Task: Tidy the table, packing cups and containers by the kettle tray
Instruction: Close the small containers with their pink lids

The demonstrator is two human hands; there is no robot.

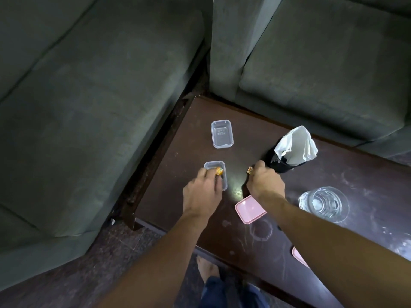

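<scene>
Two grey sofas close in the corner: one sofa (89, 107) along the table's left edge, the other sofa (322, 74) along its far edge. The dark brown table (222, 236) is marked with pale rings and smears.

On the table there is one black mesh holder (277, 162), leaning, with white paper (298, 143) sticking out of its top. It lies just beyond the right hand. One clear glass (323, 204) stands upright to the right of the right forearm. There are two clear plastic boxes: the far box (222, 134) sits alone near the corner, and the near box (211, 165) sits under the left hand. There are two pink lids: one lid (248, 210) lies flat between the forearms, its right edge under the right wrist; the second lid (299, 257) is mostly hidden by the right forearm.

The left hand (201, 192) reaches over the near box, and its fingers (208, 174) are curled and pinch an orange sweet (219, 171) above the box's inside. The right hand (265, 182) is closed, its fingers (259, 165) pinching a smaller wrapped sweet (250, 169) above bare table, just beside the mesh holder.
</scene>
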